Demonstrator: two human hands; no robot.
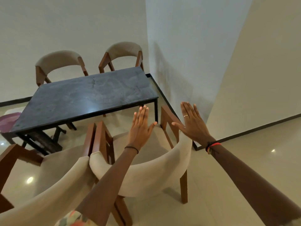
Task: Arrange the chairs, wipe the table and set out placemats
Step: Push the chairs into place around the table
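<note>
While both hands are flat with fingers spread, holding nothing, the dark table (91, 95) sits ahead by the wall. Two beige wood-framed chairs touch side by side: left hand (140, 128) over right chair (154, 175) seat, right hand (193, 124) above its armrest; left chair (61, 176) apart.

Single wide head view, probably from standing height, forward and down, nearest chair (146, 176) close, table (78, 101) beyond

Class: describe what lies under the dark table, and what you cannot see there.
Under the table show a dark woven piece, chair legs and pale floor. The tabletop covers the rest.
</note>
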